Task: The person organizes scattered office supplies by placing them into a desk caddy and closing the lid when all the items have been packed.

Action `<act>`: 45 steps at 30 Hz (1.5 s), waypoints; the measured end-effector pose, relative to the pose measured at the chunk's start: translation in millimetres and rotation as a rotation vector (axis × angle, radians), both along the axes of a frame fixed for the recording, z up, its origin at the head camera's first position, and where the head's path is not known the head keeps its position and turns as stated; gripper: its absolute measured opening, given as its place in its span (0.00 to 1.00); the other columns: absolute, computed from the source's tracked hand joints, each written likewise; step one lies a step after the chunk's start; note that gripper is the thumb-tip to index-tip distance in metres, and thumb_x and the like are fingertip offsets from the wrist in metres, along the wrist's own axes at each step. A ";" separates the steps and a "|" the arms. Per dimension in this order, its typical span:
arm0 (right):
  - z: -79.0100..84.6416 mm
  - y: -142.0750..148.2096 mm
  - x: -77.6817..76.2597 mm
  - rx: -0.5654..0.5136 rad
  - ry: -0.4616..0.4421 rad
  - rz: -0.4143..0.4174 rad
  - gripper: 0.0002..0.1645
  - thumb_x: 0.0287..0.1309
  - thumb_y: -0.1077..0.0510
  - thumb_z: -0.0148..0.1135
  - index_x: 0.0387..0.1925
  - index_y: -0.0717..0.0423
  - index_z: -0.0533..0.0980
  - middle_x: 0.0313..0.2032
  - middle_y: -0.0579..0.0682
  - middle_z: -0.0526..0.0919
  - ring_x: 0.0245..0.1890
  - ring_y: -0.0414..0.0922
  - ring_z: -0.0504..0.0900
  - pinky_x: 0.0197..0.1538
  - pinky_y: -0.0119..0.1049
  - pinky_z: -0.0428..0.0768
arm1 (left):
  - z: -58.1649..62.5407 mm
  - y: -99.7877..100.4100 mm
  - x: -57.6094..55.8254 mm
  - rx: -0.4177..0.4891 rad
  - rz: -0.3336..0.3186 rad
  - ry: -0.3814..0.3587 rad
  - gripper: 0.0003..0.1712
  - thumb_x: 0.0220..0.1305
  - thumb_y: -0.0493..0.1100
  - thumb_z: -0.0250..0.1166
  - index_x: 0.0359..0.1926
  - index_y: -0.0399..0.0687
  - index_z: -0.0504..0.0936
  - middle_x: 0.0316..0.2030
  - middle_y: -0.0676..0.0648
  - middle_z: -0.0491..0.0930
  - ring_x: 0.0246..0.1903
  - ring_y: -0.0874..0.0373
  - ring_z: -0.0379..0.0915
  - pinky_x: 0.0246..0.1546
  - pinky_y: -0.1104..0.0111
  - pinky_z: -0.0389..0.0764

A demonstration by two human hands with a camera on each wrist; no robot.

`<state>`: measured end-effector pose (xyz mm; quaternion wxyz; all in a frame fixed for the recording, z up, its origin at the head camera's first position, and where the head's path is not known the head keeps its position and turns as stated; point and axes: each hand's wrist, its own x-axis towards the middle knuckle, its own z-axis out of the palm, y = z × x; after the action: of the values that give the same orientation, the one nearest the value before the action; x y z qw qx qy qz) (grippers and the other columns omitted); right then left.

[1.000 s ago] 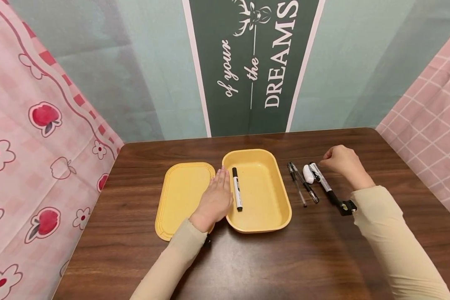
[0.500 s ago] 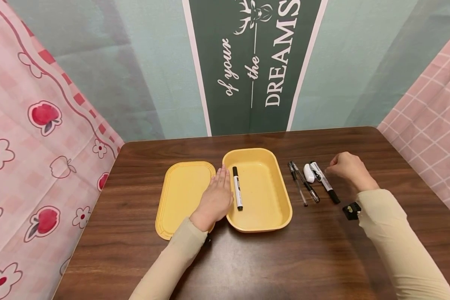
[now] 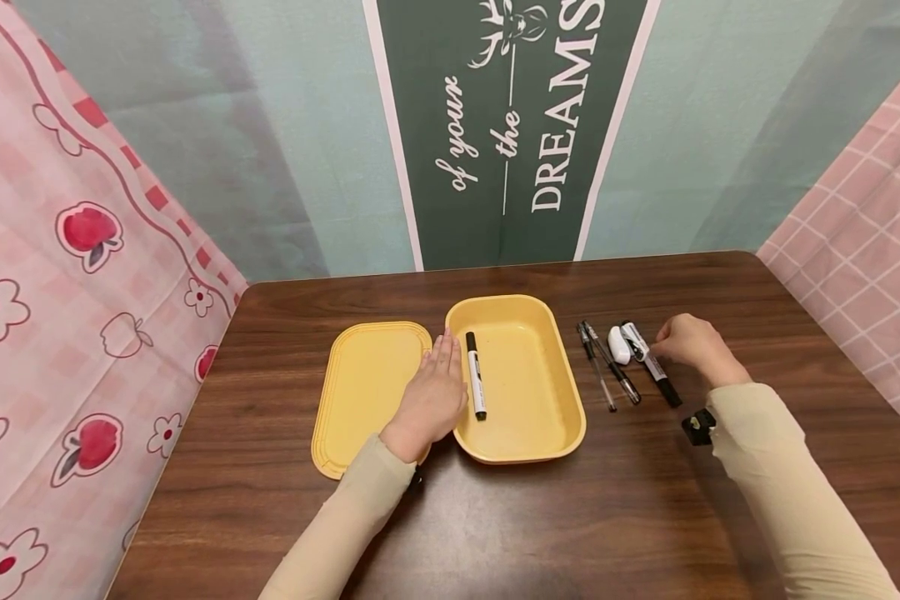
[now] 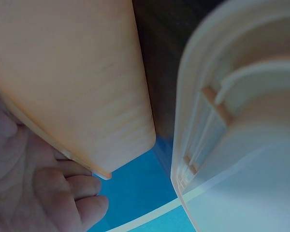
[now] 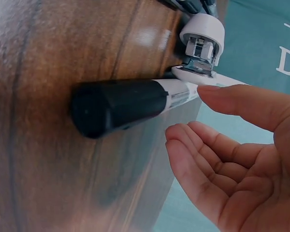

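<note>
My left hand (image 3: 431,396) rests with straight fingers along the left rim of the yellow box (image 3: 528,446). In the left wrist view, its fingers (image 4: 89,203) lie beside the box wall (image 4: 82,92). A black-and-white marker (image 3: 476,379) lies inside the box, near its left wall. My right hand (image 3: 693,346) is beside a second marker (image 3: 651,367) on the table. The right wrist view shows its thumb tip right at the white barrel of that marker (image 5: 121,104), with the other fingers curved and apart from it. A small white stapler (image 5: 203,43) stands against the marker.
Two black-and-clear pens (image 3: 607,367) lie crossed between the box and the stapler. A yellow lid (image 3: 367,392) is flat on the brown table (image 3: 532,533), left of the box. Hanging cloths surround the table at the back and sides.
My right hand has come nearer to me and a little to the right, down beside the marker. My left hand, the box and the pens stay in place.
</note>
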<state>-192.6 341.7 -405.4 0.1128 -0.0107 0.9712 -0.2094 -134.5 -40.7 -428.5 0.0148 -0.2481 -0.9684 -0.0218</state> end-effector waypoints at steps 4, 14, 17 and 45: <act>-1.3 -1.0 -0.1 -0.001 -0.020 0.006 0.10 0.51 0.58 0.64 0.23 0.63 0.79 0.22 0.51 0.78 0.22 0.46 0.70 0.24 0.37 0.68 | 1.0 -0.3 0.2 0.002 0.006 -0.011 0.34 0.72 0.44 0.45 0.69 0.25 0.48 0.70 0.30 0.41 0.70 0.42 0.41 0.68 0.56 0.51; -6.8 -2.7 -1.0 0.007 -0.015 0.020 0.10 0.49 0.58 0.63 0.19 0.61 0.80 0.21 0.49 0.77 0.21 0.46 0.70 0.24 0.38 0.69 | 1.6 -1.0 0.2 0.001 0.013 -0.030 0.34 0.72 0.44 0.45 0.69 0.25 0.48 0.70 0.30 0.40 0.70 0.43 0.39 0.68 0.57 0.50; -9.5 -3.1 -0.6 0.009 -0.019 0.019 0.13 0.49 0.58 0.62 0.14 0.57 0.75 0.17 0.46 0.72 0.19 0.44 0.68 0.24 0.37 0.66 | 2.2 -1.2 0.6 -0.003 0.013 -0.027 0.34 0.72 0.44 0.45 0.69 0.25 0.47 0.70 0.30 0.40 0.70 0.43 0.39 0.68 0.56 0.50; -12.4 -4.7 5.8 0.011 0.062 0.017 0.15 0.49 0.59 0.64 0.11 0.56 0.74 0.13 0.43 0.69 0.16 0.43 0.66 0.22 0.36 0.65 | 6.2 -1.3 1.7 0.000 -0.004 -0.013 0.34 0.72 0.43 0.45 0.69 0.25 0.48 0.70 0.29 0.40 0.70 0.43 0.40 0.68 0.56 0.50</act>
<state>-186.8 337.0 -417.8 0.0846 -0.0247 0.9753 -0.2028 -132.8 -42.0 -422.3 0.0087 -0.2500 -0.9679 -0.0236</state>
